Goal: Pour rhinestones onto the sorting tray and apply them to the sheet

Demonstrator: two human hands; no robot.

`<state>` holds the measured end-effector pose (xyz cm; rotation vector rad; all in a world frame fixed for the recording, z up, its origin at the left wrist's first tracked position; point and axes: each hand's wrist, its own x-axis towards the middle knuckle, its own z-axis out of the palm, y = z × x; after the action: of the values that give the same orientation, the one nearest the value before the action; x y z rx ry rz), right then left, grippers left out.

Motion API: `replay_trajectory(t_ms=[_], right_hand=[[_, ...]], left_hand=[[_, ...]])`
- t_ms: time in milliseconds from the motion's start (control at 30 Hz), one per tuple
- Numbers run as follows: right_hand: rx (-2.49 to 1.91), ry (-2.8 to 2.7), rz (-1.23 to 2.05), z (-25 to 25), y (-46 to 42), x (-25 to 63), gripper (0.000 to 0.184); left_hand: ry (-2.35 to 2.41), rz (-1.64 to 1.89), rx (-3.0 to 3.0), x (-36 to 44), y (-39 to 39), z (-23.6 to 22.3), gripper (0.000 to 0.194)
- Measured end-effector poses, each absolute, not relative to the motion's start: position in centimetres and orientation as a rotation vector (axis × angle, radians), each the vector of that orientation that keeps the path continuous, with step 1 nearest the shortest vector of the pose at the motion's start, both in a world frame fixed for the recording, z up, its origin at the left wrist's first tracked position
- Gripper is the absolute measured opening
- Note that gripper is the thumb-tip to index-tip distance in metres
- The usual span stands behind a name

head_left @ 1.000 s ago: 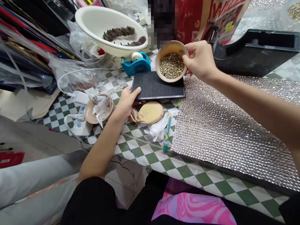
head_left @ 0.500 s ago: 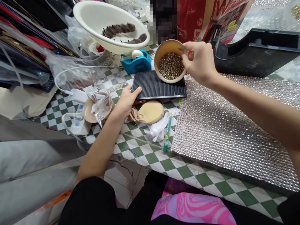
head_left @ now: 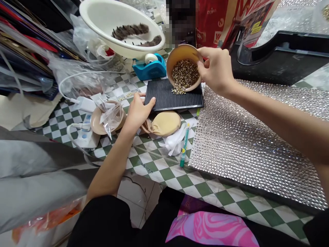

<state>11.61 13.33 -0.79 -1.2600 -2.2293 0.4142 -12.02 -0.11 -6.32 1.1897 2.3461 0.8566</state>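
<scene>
Tan ceramic bowl (head_left: 182,55) tilted above a black ridged rectangular tray (head_left: 174,101), lip low toward the tray's upper edge. Small gold-toned metal studs (head_left: 185,73) fill the lower part of the bowl, and a small spill of studs (head_left: 178,90) lies at the lip and on the ridges just below it.

Right hand (head_left: 216,67) closed on the bowl from the right, fingers curled around the rim and outer wall. Left hand (head_left: 138,113) open and palm down, fingertips (head_left: 153,99) at the tray's left edge.

Handling, judged from appearance: bowl light, stiff and probably brittle if dropped, best held at the rim, as now, which leaves the mouth clear. Studs individually tiny, hard and free-running; they are likely to slide quickly at this tilt and scatter if knocked, and are better gathered in bulk than pinched singly. Tray ridges may catch them. Tray looks thin, rigid and light, so it is best taken by its edge.

Surroundings: tray sits on a green-and-white checkered tabletop (head_left: 164,171), with a silver rhinestone mesh sheet (head_left: 244,144) close on its right and a beige padded pouch (head_left: 164,123) just below it. Blue tape dispenser (head_left: 150,67) stands just beyond the tray.
</scene>
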Motion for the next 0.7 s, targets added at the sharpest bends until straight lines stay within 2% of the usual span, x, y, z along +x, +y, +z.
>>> replay_trajectory(t_ms=[400,700], right_hand=[[-1.224,-2.181,0.48,-0.85,13.19,11.85,0.035],[-1.192,-2.184,0.506,-0.61,12.92,12.46,0.032]], left_hand=[[2.354,0.783,1.269,-11.85,-0.3,-5.87,0.036],[2.36,0.765,1.273,-11.89,-0.27,-5.85,0.039]])
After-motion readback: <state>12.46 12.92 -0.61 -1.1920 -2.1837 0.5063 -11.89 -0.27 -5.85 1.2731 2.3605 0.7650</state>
